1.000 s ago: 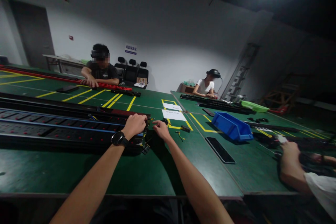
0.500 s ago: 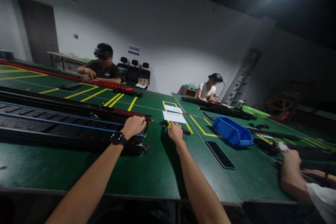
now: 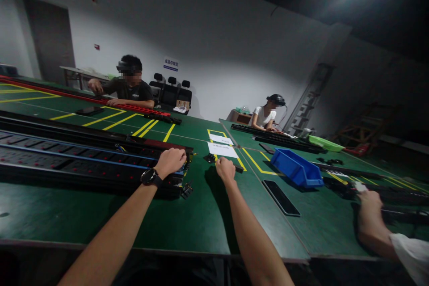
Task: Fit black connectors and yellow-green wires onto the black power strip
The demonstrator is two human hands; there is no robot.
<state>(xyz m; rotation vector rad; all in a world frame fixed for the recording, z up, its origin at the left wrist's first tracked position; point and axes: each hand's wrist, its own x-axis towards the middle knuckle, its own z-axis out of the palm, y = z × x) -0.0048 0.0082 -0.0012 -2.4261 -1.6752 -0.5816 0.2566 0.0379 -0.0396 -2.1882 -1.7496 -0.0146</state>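
Observation:
My left hand [image 3: 172, 161], with a black watch on the wrist, rests closed on the right end of a long black power strip [image 3: 83, 161] that lies across the green table [image 3: 110, 219]. My right hand [image 3: 225, 170] lies on the table to the right of the strip's end, fingers curled over a spot I cannot see into. A small black part [image 3: 210, 158] sits just beyond it, beside white paper sheets [image 3: 222, 149]. A short black piece [image 3: 238, 169] lies right of that hand.
A blue bin [image 3: 295, 168] and a flat black phone-like slab [image 3: 280, 197] sit to the right. A co-worker's hand [image 3: 368, 205] works at far right. Two more people sit across the tables by a red strip [image 3: 134, 108] and black strips [image 3: 278, 136].
My right hand moved from the strip's end to the right, near the paper sheets, then drew back slightly and curled. The left hand stayed on the strip. The camera tilted a little.

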